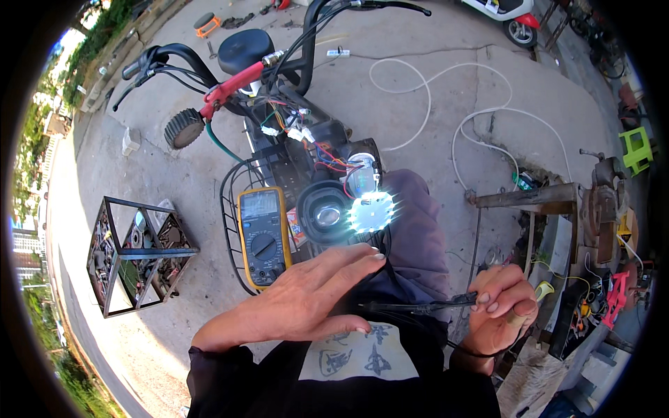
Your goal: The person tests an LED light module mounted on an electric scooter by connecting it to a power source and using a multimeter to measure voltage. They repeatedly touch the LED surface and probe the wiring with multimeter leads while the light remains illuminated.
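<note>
My left hand [313, 292] lies flat in the air with its fingers stretched out, just below a brightly lit round LED lamp [371, 212]. To the right, my right hand [502, 306] is closed on a black cable [425, 306], which runs left from the fingers toward my lap; its far end is hard to make out. Ahead of my left hand is a round black headlamp housing [326, 214] with a lens in it. A yellow-edged multimeter [262, 237] leans in the black wire basket [233, 240] of the electric scooter. Loose coloured wires [331, 157] with white connectors hang from its front.
The handlebar [306, 56] and black seat [245, 51] rise beyond. A metal rack of parts [143, 254] stands at left. At right are a workbench [529, 198] with a vise [605, 181] and cluttered tools. A white hose [425, 104] loops over the concrete.
</note>
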`<state>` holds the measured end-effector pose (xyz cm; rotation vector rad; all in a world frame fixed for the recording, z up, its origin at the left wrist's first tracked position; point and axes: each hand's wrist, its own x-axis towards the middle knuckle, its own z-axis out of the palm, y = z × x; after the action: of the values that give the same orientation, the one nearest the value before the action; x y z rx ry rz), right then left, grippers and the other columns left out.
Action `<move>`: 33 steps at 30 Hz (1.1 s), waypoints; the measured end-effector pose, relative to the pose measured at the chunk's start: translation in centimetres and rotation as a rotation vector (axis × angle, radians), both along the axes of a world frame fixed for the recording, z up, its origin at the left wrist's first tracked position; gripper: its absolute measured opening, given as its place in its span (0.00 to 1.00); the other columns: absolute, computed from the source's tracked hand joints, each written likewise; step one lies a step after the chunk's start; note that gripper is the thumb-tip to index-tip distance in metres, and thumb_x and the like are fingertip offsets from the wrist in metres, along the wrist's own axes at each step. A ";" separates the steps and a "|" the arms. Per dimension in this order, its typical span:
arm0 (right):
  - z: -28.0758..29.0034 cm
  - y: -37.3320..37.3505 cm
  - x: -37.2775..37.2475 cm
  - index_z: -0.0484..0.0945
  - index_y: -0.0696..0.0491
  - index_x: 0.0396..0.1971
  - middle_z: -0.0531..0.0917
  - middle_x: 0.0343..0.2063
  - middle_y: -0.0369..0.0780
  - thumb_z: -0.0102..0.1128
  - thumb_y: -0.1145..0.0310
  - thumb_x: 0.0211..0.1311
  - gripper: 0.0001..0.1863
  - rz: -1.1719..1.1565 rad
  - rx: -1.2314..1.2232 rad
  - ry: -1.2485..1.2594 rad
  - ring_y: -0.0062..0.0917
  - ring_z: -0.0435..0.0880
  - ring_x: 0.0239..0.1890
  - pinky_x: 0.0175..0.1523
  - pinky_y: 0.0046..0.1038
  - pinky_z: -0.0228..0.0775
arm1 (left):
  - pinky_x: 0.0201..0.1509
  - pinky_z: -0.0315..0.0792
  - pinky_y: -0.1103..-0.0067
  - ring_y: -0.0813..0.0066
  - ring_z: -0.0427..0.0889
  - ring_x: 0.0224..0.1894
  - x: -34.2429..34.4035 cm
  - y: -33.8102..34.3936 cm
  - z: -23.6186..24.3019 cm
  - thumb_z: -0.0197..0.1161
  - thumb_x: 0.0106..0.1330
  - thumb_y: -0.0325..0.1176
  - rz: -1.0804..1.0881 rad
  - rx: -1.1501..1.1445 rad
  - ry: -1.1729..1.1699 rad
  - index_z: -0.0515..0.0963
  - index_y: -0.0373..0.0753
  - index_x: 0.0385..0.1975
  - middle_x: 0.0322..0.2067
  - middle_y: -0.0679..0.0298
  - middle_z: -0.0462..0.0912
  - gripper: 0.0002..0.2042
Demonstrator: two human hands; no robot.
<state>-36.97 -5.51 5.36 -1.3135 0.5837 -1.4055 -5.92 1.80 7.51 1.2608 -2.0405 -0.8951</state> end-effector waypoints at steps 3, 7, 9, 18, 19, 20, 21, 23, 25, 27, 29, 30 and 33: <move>0.4 -0.2 2.5 0.82 0.57 0.33 0.85 0.33 0.45 0.55 0.43 0.91 0.32 0.183 0.069 -0.103 0.28 0.83 0.30 0.37 0.32 0.79 | 0.70 0.82 0.56 0.38 0.81 0.72 -1.3 -0.7 -1.6 0.75 0.79 0.51 -0.156 0.141 0.108 0.61 0.34 0.85 0.76 0.43 0.73 0.44; 0.6 -0.6 4.4 0.83 0.59 0.36 0.86 0.35 0.47 0.57 0.45 0.91 0.30 0.257 0.124 -0.136 0.29 0.85 0.32 0.38 0.32 0.81 | 0.58 0.83 0.56 0.44 0.88 0.59 -2.0 -0.9 -2.7 0.69 0.85 0.44 -0.237 0.369 0.209 0.71 0.33 0.77 0.58 0.46 0.86 0.30; -0.5 -0.5 4.4 0.84 0.61 0.39 0.85 0.41 0.48 0.61 0.45 0.89 0.29 0.284 0.154 -0.157 0.30 0.86 0.37 0.40 0.31 0.83 | 0.53 0.84 0.57 0.50 0.93 0.51 -1.8 -0.9 -3.3 0.68 0.86 0.40 -0.235 0.428 0.166 0.78 0.31 0.69 0.49 0.49 0.91 0.22; -3.0 -1.8 6.0 0.89 0.59 0.58 0.86 0.51 0.44 0.84 0.78 0.68 0.21 0.603 0.271 0.051 0.27 0.86 0.47 0.55 0.28 0.79 | 0.43 0.77 0.55 0.38 0.88 0.39 -0.3 -2.2 -1.4 0.59 0.91 0.45 -0.218 0.572 0.136 0.80 0.34 0.57 0.32 0.48 0.85 0.17; -3.3 -1.9 6.1 0.90 0.58 0.57 0.87 0.50 0.43 0.84 0.79 0.67 0.20 0.656 0.210 0.122 0.27 0.86 0.47 0.55 0.28 0.79 | 0.44 0.77 0.55 0.38 0.88 0.40 -0.3 -2.2 -1.4 0.60 0.91 0.45 -0.217 0.575 0.121 0.79 0.34 0.58 0.32 0.47 0.85 0.18; -3.1 -1.2 6.4 0.93 0.58 0.53 0.89 0.46 0.42 0.84 0.81 0.65 0.17 0.597 0.324 0.086 0.27 0.86 0.46 0.53 0.27 0.77 | 0.44 0.77 0.55 0.37 0.88 0.40 -0.2 -2.3 -1.5 0.60 0.91 0.45 -0.217 0.578 0.106 0.79 0.33 0.59 0.33 0.47 0.85 0.18; -3.4 -1.5 6.3 0.93 0.58 0.53 0.88 0.46 0.43 0.83 0.81 0.66 0.16 0.579 0.275 0.092 0.26 0.86 0.46 0.53 0.27 0.77 | 0.44 0.77 0.55 0.37 0.88 0.41 -0.1 -2.3 -1.5 0.61 0.90 0.46 -0.217 0.582 0.091 0.79 0.33 0.60 0.33 0.46 0.85 0.18; -4.3 -2.0 5.6 0.93 0.58 0.52 0.88 0.46 0.43 0.83 0.80 0.66 0.15 0.536 0.180 0.107 0.26 0.85 0.46 0.51 0.26 0.75 | 0.46 0.79 0.56 0.40 0.91 0.42 -0.2 -2.4 -0.8 0.63 0.89 0.44 -0.100 0.602 0.171 0.79 0.33 0.63 0.36 0.47 0.87 0.19; -5.7 -1.3 5.4 0.92 0.59 0.51 0.85 0.46 0.41 0.79 0.79 0.70 0.12 0.365 0.318 0.025 0.22 0.84 0.45 0.50 0.24 0.75 | 0.48 0.81 0.62 0.52 0.91 0.43 -0.1 -2.2 -1.2 0.65 0.89 0.40 0.008 0.556 0.254 0.78 0.33 0.66 0.39 0.52 0.89 0.18; -5.7 -1.7 6.2 0.91 0.60 0.53 0.85 0.47 0.40 0.78 0.79 0.72 0.13 0.333 0.458 -0.218 0.20 0.85 0.46 0.50 0.22 0.78 | 0.49 0.83 0.72 0.74 0.91 0.45 0.4 -1.1 -3.3 0.66 0.89 0.34 0.119 0.441 0.328 0.75 0.34 0.71 0.43 0.60 0.90 0.18; -6.4 -1.9 6.0 0.91 0.61 0.55 0.85 0.48 0.39 0.77 0.79 0.73 0.13 0.327 0.428 -0.132 0.20 0.85 0.45 0.49 0.21 0.79 | 0.53 0.83 0.74 0.78 0.88 0.47 0.9 -0.9 -3.5 0.66 0.88 0.30 0.224 0.525 0.356 0.79 0.33 0.68 0.44 0.63 0.89 0.15; -6.6 -2.0 5.9 0.90 0.61 0.55 0.85 0.48 0.39 0.77 0.79 0.73 0.14 0.325 0.413 -0.089 0.19 0.86 0.45 0.49 0.21 0.80 | 0.53 0.82 0.72 0.73 0.89 0.45 1.1 -0.9 -3.3 0.66 0.88 0.31 0.254 0.562 0.357 0.80 0.33 0.67 0.42 0.61 0.89 0.15; -6.1 -1.5 6.8 0.90 0.62 0.56 0.85 0.47 0.39 0.77 0.79 0.74 0.14 0.446 0.477 -0.001 0.20 0.87 0.43 0.47 0.23 0.81 | 0.53 0.83 0.76 0.78 0.90 0.45 0.8 -1.3 -3.1 0.68 0.87 0.31 0.222 0.606 0.372 0.83 0.31 0.64 0.42 0.63 0.91 0.14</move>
<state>-30.17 -7.04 -0.71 -0.9786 0.5416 -0.8350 -5.13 0.50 4.45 1.4483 -1.3495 -1.5711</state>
